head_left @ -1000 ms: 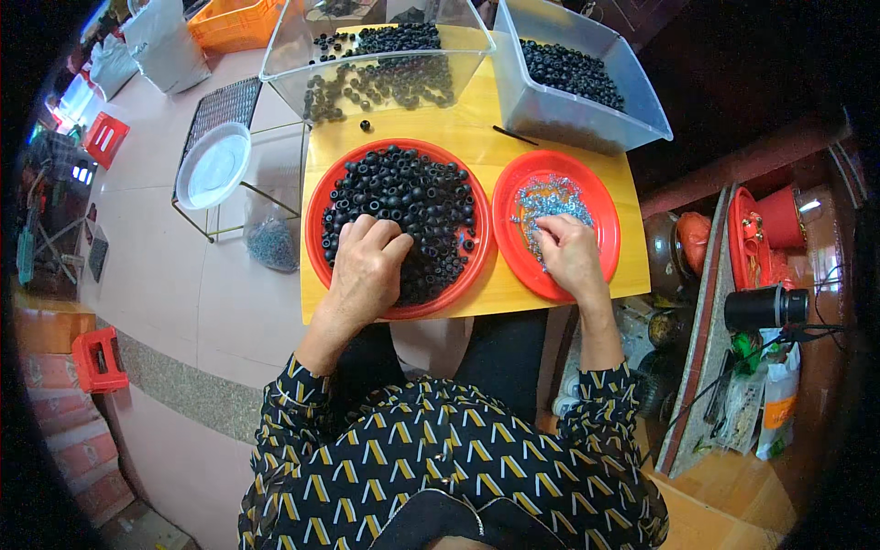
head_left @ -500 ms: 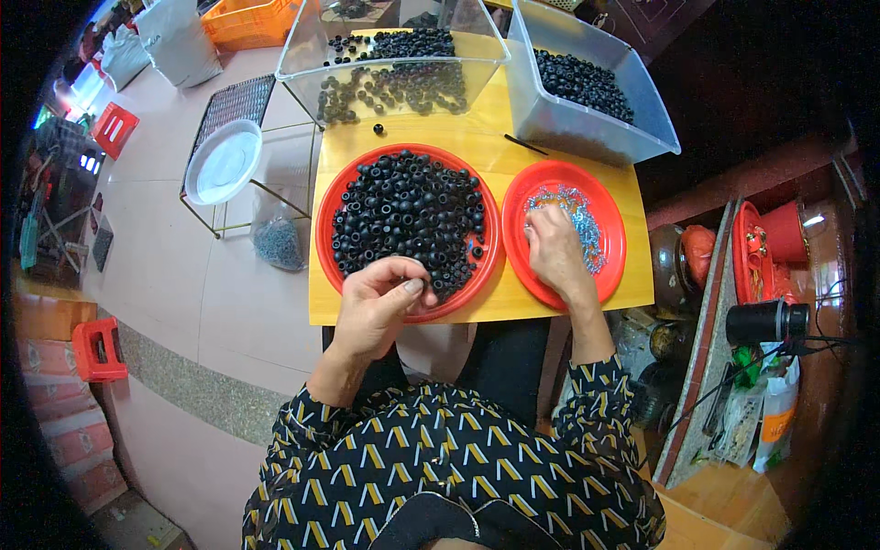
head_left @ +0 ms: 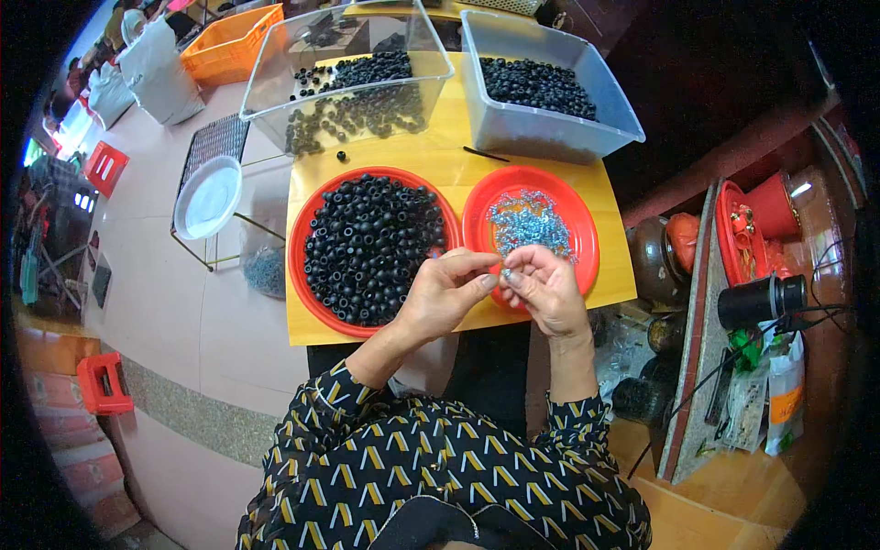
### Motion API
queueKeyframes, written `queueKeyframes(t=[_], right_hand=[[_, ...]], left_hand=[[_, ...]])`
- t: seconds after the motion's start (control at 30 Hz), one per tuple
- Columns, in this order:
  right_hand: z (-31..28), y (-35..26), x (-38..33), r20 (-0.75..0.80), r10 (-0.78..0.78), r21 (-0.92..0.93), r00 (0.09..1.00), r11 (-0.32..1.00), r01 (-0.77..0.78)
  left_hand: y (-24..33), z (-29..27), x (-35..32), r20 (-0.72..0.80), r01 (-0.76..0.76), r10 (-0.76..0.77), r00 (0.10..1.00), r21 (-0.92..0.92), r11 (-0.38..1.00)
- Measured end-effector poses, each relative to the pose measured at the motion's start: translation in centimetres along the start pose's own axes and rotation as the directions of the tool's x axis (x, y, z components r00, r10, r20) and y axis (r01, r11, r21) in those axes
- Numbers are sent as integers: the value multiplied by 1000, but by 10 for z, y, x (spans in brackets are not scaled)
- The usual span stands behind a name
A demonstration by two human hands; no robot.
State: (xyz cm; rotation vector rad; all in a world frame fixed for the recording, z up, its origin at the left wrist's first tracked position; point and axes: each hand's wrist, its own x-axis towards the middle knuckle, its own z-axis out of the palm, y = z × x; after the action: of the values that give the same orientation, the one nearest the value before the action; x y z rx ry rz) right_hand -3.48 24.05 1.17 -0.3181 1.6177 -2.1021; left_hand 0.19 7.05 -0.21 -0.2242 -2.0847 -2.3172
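Over the near edge of the yellow counter [head_left: 440, 165], the person's two hands meet fingertip to fingertip just in front of the two red plates. The left hand [head_left: 446, 295] has its grip pinched shut, thumb and forefinger pressed together on something too small to make out; the right hand [head_left: 543, 291] is likewise pinched, its fingertips closed on a small silvery piece [head_left: 505, 274] held between the two hands. Just beyond the left hand lies the larger red plate [head_left: 302, 229], heaped with black ring-shaped beads [head_left: 371, 247]. Beside it on the right, and partly under the right hand, sits the smaller red plate [head_left: 573, 206] holding a loose scatter of small silver metal parts [head_left: 530, 223]. Farther back on the counter stand two clear plastic bins: the left bin [head_left: 275, 82] carries a thin layer of the same black beads, and the right bin [head_left: 559, 137] holds a deeper pile of them. A single stray black bead [head_left: 341, 157] lies on the counter between the left bin and the larger plate, and a thin dark stick [head_left: 486, 154] lies in front of the right bin. To the left of the counter, a white round lid [head_left: 209, 196] rests on a wire rack, with an orange crate [head_left: 229, 41] farther back on the floor.
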Motion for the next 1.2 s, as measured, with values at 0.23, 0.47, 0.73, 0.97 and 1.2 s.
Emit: queueKeyframes(t=[0.23,0.47,0.73,0.97,1.2], right_hand=[[-6,0,-3,-26,-20,16,999,1000,20],[-18,9,-1,-33,-14,106,999,994,17],[-18,14,-3,-65,68,204,996,978,-54],[-14,23,-2,-146,-93,-150,985,986,71],[-5,19,-4,-244,-236,-329,940,932,149]], left_hand=[[-7,14,12,60,-43,31,998,207,977],[1,17,24,139,218,-194,971,-194,956],[-6,20,27,111,198,-175,978,-246,949],[-14,23,23,50,63,-57,997,-132,989],[-13,24,24,95,193,-186,978,-65,979]])
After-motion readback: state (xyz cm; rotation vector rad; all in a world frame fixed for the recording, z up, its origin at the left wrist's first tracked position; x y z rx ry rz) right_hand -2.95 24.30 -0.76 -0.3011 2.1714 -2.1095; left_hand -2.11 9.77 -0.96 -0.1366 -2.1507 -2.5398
